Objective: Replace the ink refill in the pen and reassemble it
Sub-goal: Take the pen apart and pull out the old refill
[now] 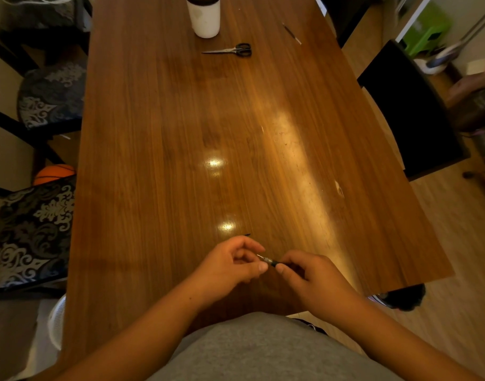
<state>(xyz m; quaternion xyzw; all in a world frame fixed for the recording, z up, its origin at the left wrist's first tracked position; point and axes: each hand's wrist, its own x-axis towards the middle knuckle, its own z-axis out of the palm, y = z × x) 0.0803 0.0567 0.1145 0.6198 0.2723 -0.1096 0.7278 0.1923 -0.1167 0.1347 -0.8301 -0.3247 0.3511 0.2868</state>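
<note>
Over the near end of the wooden table [181, 133], my two hands meet around a dark pen [269, 261]. My right hand [313, 279] grips the barrel, most of it hidden in the fist. The pen's metal tip end points left, and my left hand [230, 264] pinches it between thumb and fingers. A small dark piece [247, 234] lies on the table just beyond my left hand; what it is cannot be made out. Another thin pen or refill [291, 33] lies far off at the back right.
Black-handled scissors [231, 50] and a white cylindrical container [204, 16] sit at the far end. Patterned chairs [35, 229] line the left side. A black chair [409, 105] stands to the right. An orange ball [54, 173] is on the floor at the left.
</note>
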